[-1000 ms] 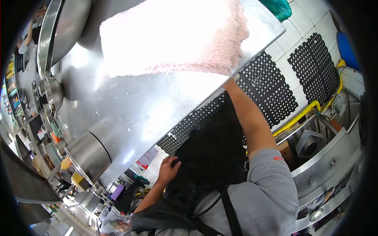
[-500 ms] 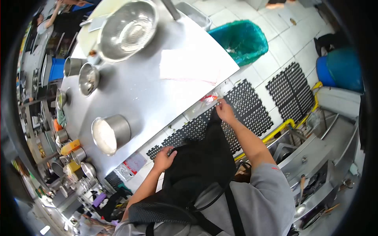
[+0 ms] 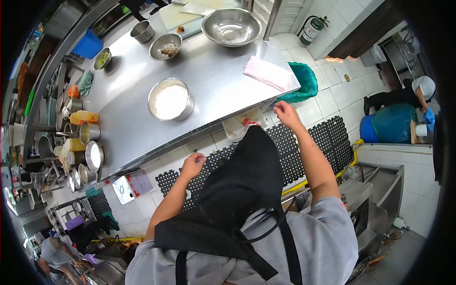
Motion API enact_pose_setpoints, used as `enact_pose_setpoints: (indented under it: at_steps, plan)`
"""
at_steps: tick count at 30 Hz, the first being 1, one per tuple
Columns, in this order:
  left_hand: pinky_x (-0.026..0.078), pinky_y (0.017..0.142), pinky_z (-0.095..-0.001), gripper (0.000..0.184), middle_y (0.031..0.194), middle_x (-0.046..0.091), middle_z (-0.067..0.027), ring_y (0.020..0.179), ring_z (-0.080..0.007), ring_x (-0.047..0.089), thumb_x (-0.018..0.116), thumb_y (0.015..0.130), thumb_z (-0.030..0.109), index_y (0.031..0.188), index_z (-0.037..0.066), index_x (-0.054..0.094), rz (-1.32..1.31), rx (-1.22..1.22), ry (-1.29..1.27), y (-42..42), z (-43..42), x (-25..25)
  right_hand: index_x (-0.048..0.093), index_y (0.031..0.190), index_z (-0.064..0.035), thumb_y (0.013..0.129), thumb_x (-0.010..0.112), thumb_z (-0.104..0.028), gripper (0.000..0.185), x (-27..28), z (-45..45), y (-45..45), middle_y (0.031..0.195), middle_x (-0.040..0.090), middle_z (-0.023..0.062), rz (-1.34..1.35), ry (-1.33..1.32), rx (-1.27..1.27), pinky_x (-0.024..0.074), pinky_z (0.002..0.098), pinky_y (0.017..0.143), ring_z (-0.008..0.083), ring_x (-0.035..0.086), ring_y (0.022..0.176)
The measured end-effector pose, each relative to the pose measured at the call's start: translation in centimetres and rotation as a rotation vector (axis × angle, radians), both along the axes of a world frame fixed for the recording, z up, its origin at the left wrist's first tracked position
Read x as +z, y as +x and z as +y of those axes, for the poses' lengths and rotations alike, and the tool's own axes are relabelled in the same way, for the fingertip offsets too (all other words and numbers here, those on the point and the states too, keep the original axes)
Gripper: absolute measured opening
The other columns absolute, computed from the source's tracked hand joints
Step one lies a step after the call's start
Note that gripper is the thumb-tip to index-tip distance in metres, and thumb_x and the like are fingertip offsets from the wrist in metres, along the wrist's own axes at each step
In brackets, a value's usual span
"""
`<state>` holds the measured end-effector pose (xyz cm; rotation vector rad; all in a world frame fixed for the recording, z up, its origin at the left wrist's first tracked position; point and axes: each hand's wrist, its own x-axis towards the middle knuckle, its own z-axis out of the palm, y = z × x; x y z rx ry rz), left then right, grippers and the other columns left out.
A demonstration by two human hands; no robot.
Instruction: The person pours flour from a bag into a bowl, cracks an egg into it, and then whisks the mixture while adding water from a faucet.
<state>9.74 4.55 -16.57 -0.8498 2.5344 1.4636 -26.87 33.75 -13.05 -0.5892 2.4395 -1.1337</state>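
Observation:
My left hand (image 3: 194, 165) hangs in front of the steel table (image 3: 128, 116), left of my black apron (image 3: 242, 175), its fingers curled together; whether it holds anything is too small to tell. My right hand (image 3: 286, 114) is raised beside the table's right corner, fingers bent inward, their tips partly hidden. Nearest to it on the table lies a folded pink cloth (image 3: 267, 73). A steel pot with white contents (image 3: 171, 99) stands on the table between the hands and the far bowls.
A large steel bowl (image 3: 231, 27) and a smaller bowl (image 3: 165, 46) stand farther back. A green-lined bin (image 3: 304, 83) is by the right corner. Yellow containers (image 3: 84, 117) crowd the left end. A person (image 3: 422, 90) bends at the far right; black mats (image 3: 327, 142) cover floor.
The view has pulled back and shows more of the table. Both hands have moved away from the apron's edges, which they were touching, and the apron hangs between them.

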Motion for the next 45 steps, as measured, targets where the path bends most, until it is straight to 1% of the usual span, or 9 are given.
enact_pose_setpoints:
  at_steps: [9, 19, 21, 23, 25, 26, 29, 35, 45]
  plan:
    - [0.052, 0.074, -0.0299, 0.023, 0.086, 0.071, -0.0118, 0.08, -0.02, 0.068, 0.068, 0.081, 0.025, 0.091, 0.004, 0.069, -0.176, 0.319, 0.02, 10.3, -5.4, -8.8, 0.063, 0.1, -0.0022, 0.087, 0.062, -0.024, 0.026, 1.0, 1.2, 3.0, 0.082, 0.068, 0.0132, -0.099, 0.025, -0.044, 0.0508, 0.0336, 0.061, 0.0199, 0.064, 0.064]
    - [0.052, 0.064, -0.0334, 0.029, 0.071, 0.068, -0.0102, 0.062, -0.0198, 0.065, 0.069, 0.082, 0.032, 0.083, 0.004, 0.069, -0.49, 0.302, -0.048, 14.0, -7.6, -6.1, 0.065, 0.096, -0.003, 0.085, 0.062, -0.027, 0.027, -5.8, 3.3, 5.5, 0.078, 0.068, 0.0153, -0.123, 0.159, -0.04, 0.0518, 0.0361, 0.069, 0.0242, 0.067, 0.075]
    - [0.052, 0.066, -0.0336, 0.029, 0.075, 0.069, -0.0115, 0.067, -0.0203, 0.066, 0.069, 0.081, 0.032, 0.083, 0.003, 0.068, -0.411, 0.313, -0.107, 13.9, -7.7, -5.5, 0.062, 0.09, -0.0016, 0.09, 0.059, -0.021, 0.019, -7.5, 3.2, 5.8, 0.07, 0.065, 0.0081, -0.015, 0.18, 0.062, 0.0488, 0.0293, 0.053, 0.0139, 0.059, 0.056]
    - [0.053, 0.07, -0.0341, 0.03, 0.077, 0.069, -0.0118, 0.07, -0.0211, 0.066, 0.065, 0.084, 0.033, 0.085, 0.003, 0.068, -0.387, 0.333, -0.066, 14.1, -8.4, -8.8, 0.063, 0.087, -0.0015, 0.089, 0.059, -0.021, 0.02, -5.8, 2.0, 6.3, 0.069, 0.065, 0.0084, 0.072, 0.22, 0.222, 0.0491, 0.0296, 0.054, 0.0148, 0.06, 0.057]
    - [0.054, 0.073, -0.0343, 0.032, 0.082, 0.07, -0.0146, 0.075, -0.0246, 0.068, 0.063, 0.084, 0.033, 0.093, 0.004, 0.069, -0.395, 0.292, 0.021, 12.6, -7.7, -6.1, 0.064, 0.089, -0.0012, 0.09, 0.06, -0.024, 0.023, -5.3, 0.1, 6.1, 0.069, 0.066, 0.0091, -0.172, 0.239, 0.306, 0.0502, 0.0293, 0.056, 0.0153, 0.062, 0.06]
    - [0.053, 0.074, -0.0339, 0.032, 0.085, 0.07, -0.0148, 0.076, -0.0249, 0.068, 0.064, 0.083, 0.033, 0.097, 0.004, 0.069, -0.313, 0.145, -0.233, 13.5, -8.2, -9.9, 0.064, 0.091, -0.0007, 0.091, 0.06, -0.024, 0.024, -3.1, -1.6, 6.4, 0.071, 0.067, 0.0091, -0.316, 0.271, 0.393, 0.0509, 0.0292, 0.058, 0.0153, 0.063, 0.061]
    - [0.051, 0.082, -0.0365, 0.035, 0.09, 0.07, -0.0125, 0.088, -0.0287, 0.066, 0.061, 0.083, 0.039, 0.093, 0.006, 0.07, -0.289, 0.317, -0.031, 12.5, -6.8, -7.8, 0.065, 0.094, -0.0003, 0.093, 0.059, -0.026, 0.027, 3.4, -6.7, 6.7, 0.078, 0.069, 0.0087, -0.622, 0.307, 0.656, 0.0526, 0.0283, 0.064, 0.0151, 0.065, 0.069]
    - [0.052, 0.079, -0.0383, 0.034, 0.091, 0.069, -0.0173, 0.087, -0.032, 0.066, 0.064, 0.08, 0.037, 0.087, 0.005, 0.071, -0.155, 0.484, -0.136, 15.6, -4.6, -5.8, 0.061, 0.107, 0.0044, 0.093, 0.06, -0.014, 0.024, 14.9, -19.8, 6.4, 0.088, 0.068, 0.0108, -0.716, 0.026, 1.084, 0.054, 0.0303, 0.077, 0.0171, 0.066, 0.085]
    - [0.051, 0.08, -0.041, 0.036, 0.088, 0.068, -0.0189, 0.087, -0.0351, 0.065, 0.062, 0.08, 0.038, 0.088, 0.005, 0.072, -0.356, 0.971, -0.023, 27.7, 1.3, -7.3, 0.057, 0.114, 0.002, 0.092, 0.06, -0.01, 0.025, 18.8, -36.9, 18.8, 0.09, 0.066, 0.0079, -0.762, -0.034, 1.487, 0.052, 0.0272, 0.076, 0.0136, 0.064, 0.083]
